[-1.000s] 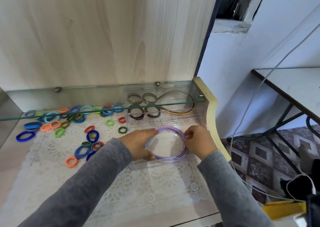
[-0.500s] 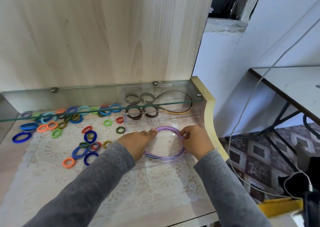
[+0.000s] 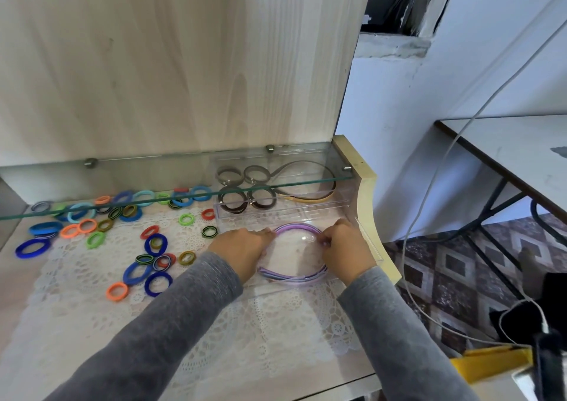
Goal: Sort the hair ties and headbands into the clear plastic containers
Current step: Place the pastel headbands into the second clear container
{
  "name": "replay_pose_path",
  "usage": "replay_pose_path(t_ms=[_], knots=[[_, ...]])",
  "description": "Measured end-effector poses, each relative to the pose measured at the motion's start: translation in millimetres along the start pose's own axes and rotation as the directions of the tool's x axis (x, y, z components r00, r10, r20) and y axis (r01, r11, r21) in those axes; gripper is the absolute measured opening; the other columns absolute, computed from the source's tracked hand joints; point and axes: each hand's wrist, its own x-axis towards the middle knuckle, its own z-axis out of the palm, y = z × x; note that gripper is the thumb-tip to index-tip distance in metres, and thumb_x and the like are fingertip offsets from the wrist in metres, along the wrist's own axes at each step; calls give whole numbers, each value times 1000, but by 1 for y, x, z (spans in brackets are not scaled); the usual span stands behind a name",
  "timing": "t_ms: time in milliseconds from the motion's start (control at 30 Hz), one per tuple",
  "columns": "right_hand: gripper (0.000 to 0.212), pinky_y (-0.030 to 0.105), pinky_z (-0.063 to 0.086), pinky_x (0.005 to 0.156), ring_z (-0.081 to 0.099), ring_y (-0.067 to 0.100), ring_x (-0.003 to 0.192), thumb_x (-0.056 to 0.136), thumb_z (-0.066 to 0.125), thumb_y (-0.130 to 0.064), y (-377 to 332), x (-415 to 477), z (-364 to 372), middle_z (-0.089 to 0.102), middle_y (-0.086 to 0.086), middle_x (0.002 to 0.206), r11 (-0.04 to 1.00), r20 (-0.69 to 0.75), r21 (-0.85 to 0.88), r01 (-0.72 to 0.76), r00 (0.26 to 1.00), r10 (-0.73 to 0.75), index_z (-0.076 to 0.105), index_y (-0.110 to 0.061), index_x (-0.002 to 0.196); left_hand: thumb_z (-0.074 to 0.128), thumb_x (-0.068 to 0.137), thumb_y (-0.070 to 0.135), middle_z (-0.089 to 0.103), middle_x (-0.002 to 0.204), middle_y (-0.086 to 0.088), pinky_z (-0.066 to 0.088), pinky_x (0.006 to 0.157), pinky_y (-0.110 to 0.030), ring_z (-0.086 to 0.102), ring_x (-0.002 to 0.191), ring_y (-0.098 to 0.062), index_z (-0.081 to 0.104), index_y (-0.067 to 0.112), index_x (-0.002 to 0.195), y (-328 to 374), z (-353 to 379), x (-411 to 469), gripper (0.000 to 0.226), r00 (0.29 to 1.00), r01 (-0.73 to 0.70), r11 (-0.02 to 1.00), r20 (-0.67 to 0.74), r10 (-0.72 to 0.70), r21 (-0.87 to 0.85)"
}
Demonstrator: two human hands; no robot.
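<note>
Left hand (image 3: 242, 249) and right hand (image 3: 343, 252) grip opposite sides of purple headbands (image 3: 294, 279)

left hand (image 3: 242, 252), right hand (image 3: 345, 252) | hold purple headbands (image 3: 296, 279) | inside clear container (image 3: 369, 244) | hair ties (image 3: 46, 228) loose at left

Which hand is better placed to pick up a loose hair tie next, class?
Probably left. The left hand sits nearest the loose hair ties on the lace cloth; the right hand lies beyond the purple headbands.
</note>
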Motion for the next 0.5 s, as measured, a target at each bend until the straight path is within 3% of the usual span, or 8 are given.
replay_pose_path(t_ms=[167,300,500], knots=[[25,27,46,86,58,23,95,89,51,-5,8,2,-5,60,8,109,991,-41,-73,-111,993,108,69,-9,106,45,92,6,67,101,-3,46,69,-30,63,89,-25,47,29,135,15,-1,14,49,998,-11,1000,-54,12,23],[28,31,48,84,60,27,96,87,48,0,11,1,-11,60,11,108,979,-58,-121,-166,985,160,67,-7,106,46,91,3,65,94,-4,41,63,-30,62,83,-26,51,25,130,26,-3,25,46,998,-20,998,-54,24,65],[23,32,46,83,60,29,100,89,46,0,11,-7,-18,58,13,109,967,-59,-188,-170,985,162,61,0,107,44,89,0,64,105,-9,47,71,-36,64,94,-31,43,24,138,36,-1,34,54,997,-37,995,-62,43,92]])
